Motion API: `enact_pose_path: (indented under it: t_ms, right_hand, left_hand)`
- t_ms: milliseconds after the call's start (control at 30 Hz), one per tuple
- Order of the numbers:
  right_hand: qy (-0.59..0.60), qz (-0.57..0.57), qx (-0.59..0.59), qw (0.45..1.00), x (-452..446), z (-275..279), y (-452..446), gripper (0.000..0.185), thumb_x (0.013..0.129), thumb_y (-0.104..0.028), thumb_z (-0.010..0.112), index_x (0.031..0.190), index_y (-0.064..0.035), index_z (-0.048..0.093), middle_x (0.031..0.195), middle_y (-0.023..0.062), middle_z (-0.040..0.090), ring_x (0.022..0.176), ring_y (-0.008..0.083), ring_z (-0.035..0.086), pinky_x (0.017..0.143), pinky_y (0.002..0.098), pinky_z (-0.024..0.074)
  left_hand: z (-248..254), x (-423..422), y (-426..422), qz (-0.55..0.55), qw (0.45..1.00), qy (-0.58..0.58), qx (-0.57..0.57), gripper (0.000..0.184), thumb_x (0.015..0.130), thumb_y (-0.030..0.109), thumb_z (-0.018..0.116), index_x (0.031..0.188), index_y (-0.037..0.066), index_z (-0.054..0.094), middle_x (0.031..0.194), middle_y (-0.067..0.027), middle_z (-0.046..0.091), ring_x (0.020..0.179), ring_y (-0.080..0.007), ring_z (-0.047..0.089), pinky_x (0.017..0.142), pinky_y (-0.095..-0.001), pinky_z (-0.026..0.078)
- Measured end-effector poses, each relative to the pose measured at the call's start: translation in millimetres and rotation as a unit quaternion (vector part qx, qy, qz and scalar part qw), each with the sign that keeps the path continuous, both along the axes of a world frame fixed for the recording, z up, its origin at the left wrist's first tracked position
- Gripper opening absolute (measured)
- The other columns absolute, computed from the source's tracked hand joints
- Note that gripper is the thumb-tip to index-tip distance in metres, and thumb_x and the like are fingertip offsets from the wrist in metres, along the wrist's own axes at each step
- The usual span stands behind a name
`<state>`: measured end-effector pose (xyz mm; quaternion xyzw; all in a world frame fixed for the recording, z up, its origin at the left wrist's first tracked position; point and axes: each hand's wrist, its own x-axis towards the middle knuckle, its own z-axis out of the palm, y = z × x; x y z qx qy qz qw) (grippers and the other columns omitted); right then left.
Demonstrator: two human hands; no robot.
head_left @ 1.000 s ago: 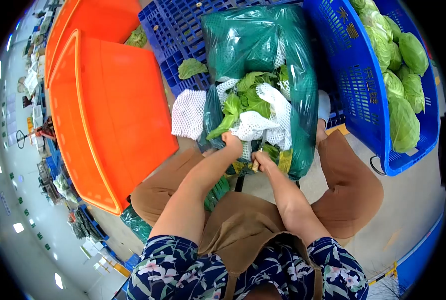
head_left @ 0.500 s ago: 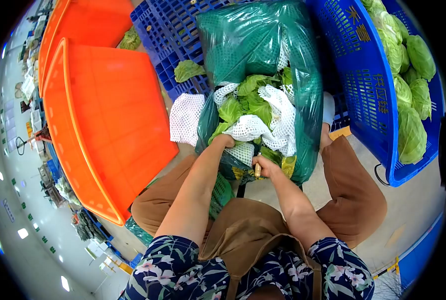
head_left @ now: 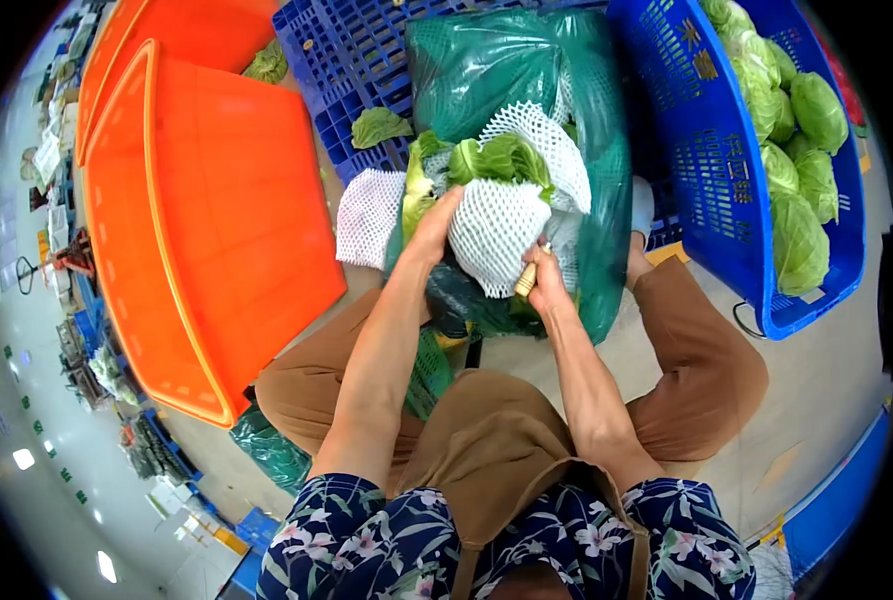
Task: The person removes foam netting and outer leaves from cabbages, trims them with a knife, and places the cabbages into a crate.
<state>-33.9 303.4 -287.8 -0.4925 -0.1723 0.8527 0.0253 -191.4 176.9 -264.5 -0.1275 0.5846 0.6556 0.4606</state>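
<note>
A cabbage in a white foam net is lifted above the green plastic bag, its green leaves showing at the top. My left hand is closed on its left side. At its lower right, my right hand is wrapped round the light wooden handle of a knife; most of the blade cannot be seen. Another foam net lies behind the cabbage. Loose leaves show just beyond my left hand.
Left of the bag stand orange bins. A blue crate holding several cabbages is at the right. Behind is a blue pallet with a loose leaf on it. A white foam net lies beside the bag.
Both hands have moved up and away from the bag's near edge. The netted cabbage has come up out of the bag with my left hand, and the knife has stayed in my right.
</note>
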Motion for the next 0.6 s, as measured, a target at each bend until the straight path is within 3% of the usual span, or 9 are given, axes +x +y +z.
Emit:
enact_pose_path:
  t_ms: [67,100,133,200,333,433,533,567,600]
  right_hand:
    - [-0.012,0.036,0.011,0.999,-14,-5,16,0.057,0.075,0.0,0.053,0.13,0.0019,0.038,0.112,0.0159,0.054,0.098,0.0262,0.056,0.085,0.0423,0.0488]
    - [-0.021,0.034,0.026,0.999,-18,-9,24,0.056,0.077,-0.001,0.055,0.129,0.0078,0.036,0.113,0.0186,0.054,0.097,0.0278,0.058,0.08,0.0412,0.0513]
    - [-0.036,0.038,0.052,0.997,-23,-1,32,0.054,0.078,-0.001,0.055,0.127,0.0093,0.036,0.113,0.0198,0.054,0.096,0.0283,0.059,0.077,0.0405,0.0521]
    - [-0.066,0.042,0.098,0.992,-32,20,42,0.051,0.078,0.0,0.056,0.124,0.0124,0.038,0.114,0.0222,0.054,0.093,0.0293,0.062,0.072,0.0392,0.0536]
    - [-0.087,0.158,0.162,0.97,-47,77,48,0.043,0.076,0.003,0.054,0.115,0.015,0.044,0.101,0.0227,0.059,0.079,0.0294,0.065,0.064,0.0385,0.0547]
    - [-0.071,0.13,0.153,0.977,-49,86,39,0.04,0.075,0.001,0.055,0.112,0.0149,0.046,0.094,0.0208,0.06,0.072,0.0263,0.064,0.057,0.0375,0.0545]
    - [-0.054,0.169,0.146,0.973,-57,113,44,0.048,0.076,-0.002,0.057,0.118,0.0128,0.041,0.095,0.0207,0.059,0.071,0.0244,0.063,0.049,0.0345,0.0529]
    - [-0.058,0.175,0.161,0.97,-59,121,43,0.05,0.076,-0.002,0.058,0.12,0.0121,0.04,0.094,0.0202,0.059,0.069,0.0238,0.063,0.047,0.0339,0.0524]
    - [-0.063,0.182,0.177,0.965,-61,126,42,0.052,0.076,-0.002,0.058,0.122,0.0114,0.038,0.094,0.0197,0.058,0.068,0.0232,0.062,0.046,0.0334,0.0519]
  left_hand:
    - [-4,8,17,0.064,0.99,-0.092,0.082,0.064,0.092,0.048,0.051,0.137,0.005,0.039,0.13,-0.0116,0.051,0.121,-0.0234,0.048,0.1,-0.0407,0.039]
    - [12,13,21,0.034,0.993,-0.076,0.077,0.068,0.091,0.049,0.052,0.143,0.013,0.027,0.137,-0.0104,0.043,0.125,-0.0243,0.043,0.099,-0.0501,0.038]
    - [15,17,19,0.014,0.99,-0.127,0.058,0.074,0.09,0.05,0.054,0.146,0.022,0.015,0.144,-0.0093,0.033,0.128,-0.0288,0.04,0.094,-0.0616,0.038]
    - [7,36,14,0.033,0.991,-0.113,0.057,0.081,0.086,0.043,0.062,0.144,0.03,0.008,0.141,-0.0103,0.035,0.122,-0.0343,0.044,0.083,-0.0665,0.043]
    - [18,66,1,0.017,1.0,0.002,0.022,0.106,0.078,0.031,0.074,0.146,0.02,-0.006,0.143,-0.0109,0.029,0.127,-0.0337,0.038,0.095,-0.0568,0.041]
    - [11,75,-4,-0.035,0.97,0.241,0.026,0.105,0.073,0.023,0.077,0.147,0.01,0.004,0.145,-0.0115,0.027,0.127,-0.0312,0.039,0.103,-0.0417,0.037]
    - [20,67,-4,-0.071,0.901,0.403,-0.141,0.085,0.07,0.015,0.075,0.141,0.002,0.03,0.143,-0.0131,0.032,0.125,-0.0272,0.043,0.104,-0.0322,0.033]
    - [14,63,-2,0.021,0.923,0.374,-0.09,0.058,0.071,0.008,0.071,0.125,-0.002,0.052,0.136,-0.016,0.042,0.122,-0.0232,0.045,0.102,-0.0309,0.034]
    - [4,58,-1,0.045,0.906,0.411,-0.088,0.036,0.078,0.005,0.065,0.112,-0.004,0.059,0.119,-0.0132,0.058,0.109,-0.0206,0.055,0.094,-0.0291,0.042]
